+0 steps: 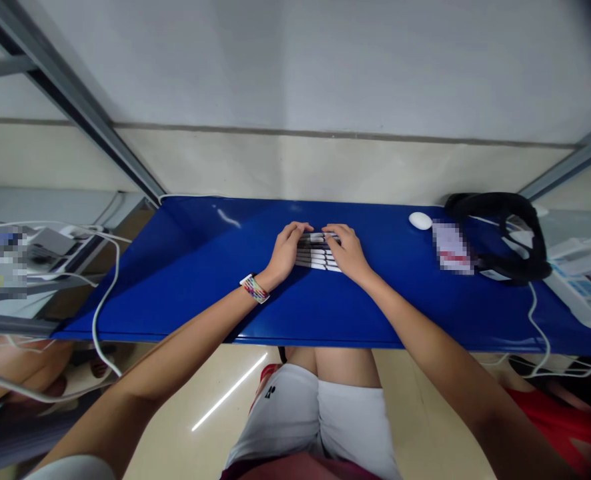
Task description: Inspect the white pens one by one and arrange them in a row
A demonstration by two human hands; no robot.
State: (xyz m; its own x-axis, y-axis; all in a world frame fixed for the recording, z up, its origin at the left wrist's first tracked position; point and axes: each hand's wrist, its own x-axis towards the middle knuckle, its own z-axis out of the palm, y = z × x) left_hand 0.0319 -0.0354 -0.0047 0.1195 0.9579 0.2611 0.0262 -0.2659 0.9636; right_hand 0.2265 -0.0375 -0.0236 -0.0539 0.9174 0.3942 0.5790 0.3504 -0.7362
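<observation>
Several thin white strips with dark marks lie packed side by side in a block on the blue tabletop. My left hand is curved around the left end of the block, its fingers bent over the far left corner. Around the right end is my right hand, with fingertips on the far right part and the thumb on the strips. Both hands hold the block between them. A patterned band circles my left wrist.
At the right of the table are a white oval object, a blurred pink-white packet and a black headband-like device. White cables hang at the left edge. Other people's limbs show at both lower sides.
</observation>
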